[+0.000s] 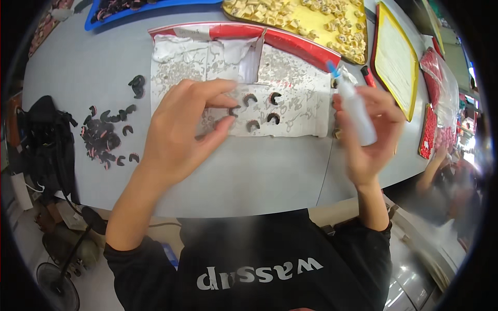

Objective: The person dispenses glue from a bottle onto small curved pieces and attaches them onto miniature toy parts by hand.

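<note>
My left hand [181, 122] is over a glue-spotted sheet of cardboard [301, 122], its thumb and fingertips closed around a small black curved piece [234, 111]. Just right of those fingertips lie several more horseshoe-shaped black pieces [274, 118], apart from one another on the cardboard. My right hand [376, 124], slightly blurred, grips a white squeeze bottle [359, 116] near the cardboard's right edge. The bottle is tilted, with its blue tip [332, 68] pointing up and to the left, away from the pieces.
A loose heap of black and pink curved pieces [101, 136] lies on the grey table at left. Along the back are a blue tray [155, 9] of dark pieces and a yellow tray [316, 20] of small cream pieces. A yellow-rimmed tray [397, 57] and a red marker [368, 76] are at right.
</note>
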The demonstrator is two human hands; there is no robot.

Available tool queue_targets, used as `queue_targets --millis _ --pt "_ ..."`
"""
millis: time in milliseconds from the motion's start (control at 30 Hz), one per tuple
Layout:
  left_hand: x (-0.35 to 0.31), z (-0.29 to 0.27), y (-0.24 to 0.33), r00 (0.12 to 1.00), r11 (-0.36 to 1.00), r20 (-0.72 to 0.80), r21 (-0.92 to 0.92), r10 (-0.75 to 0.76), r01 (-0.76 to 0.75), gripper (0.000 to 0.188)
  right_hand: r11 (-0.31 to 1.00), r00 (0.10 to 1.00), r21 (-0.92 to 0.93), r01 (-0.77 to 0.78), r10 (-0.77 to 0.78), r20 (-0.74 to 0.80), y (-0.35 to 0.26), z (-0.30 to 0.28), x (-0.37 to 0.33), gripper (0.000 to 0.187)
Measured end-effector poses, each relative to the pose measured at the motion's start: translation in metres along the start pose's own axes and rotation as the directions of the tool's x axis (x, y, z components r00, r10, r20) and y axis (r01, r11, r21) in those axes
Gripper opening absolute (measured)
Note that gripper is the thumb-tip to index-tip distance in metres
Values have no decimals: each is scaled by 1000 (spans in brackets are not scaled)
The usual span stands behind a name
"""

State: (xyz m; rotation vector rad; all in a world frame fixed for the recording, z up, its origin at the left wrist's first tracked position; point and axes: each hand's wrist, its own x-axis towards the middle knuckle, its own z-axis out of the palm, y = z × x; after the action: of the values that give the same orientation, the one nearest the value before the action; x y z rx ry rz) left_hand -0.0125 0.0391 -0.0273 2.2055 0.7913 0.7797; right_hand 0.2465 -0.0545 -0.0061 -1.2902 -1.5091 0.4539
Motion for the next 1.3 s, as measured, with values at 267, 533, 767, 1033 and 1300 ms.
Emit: queue_targets --millis 267,533,767,1033,1300 --pt "2 5 4 997 998 -65 -61 -28 24 57 893 977 -415 176 -107 183 6 12 5 41" --pt "6 9 12 992 991 -81 -96 -101 93 62 835 985 -532 137 -60 160 -12 -14 3 34" --pt "3 1 15 986 989 -116 -97 -123 112 63 623 929 -708 -332 344 -134 -31 -101 -46 18" --pt "3 4 12 981 988 -140 -94 -132 120 62 641 881 -640 -423 457 -123 -25 -105 -66 15" --pt "6 -2 21 986 996 -165 -91 -24 9 65 777 918 -490 -395 318 -235 -29 -106 -47 15"
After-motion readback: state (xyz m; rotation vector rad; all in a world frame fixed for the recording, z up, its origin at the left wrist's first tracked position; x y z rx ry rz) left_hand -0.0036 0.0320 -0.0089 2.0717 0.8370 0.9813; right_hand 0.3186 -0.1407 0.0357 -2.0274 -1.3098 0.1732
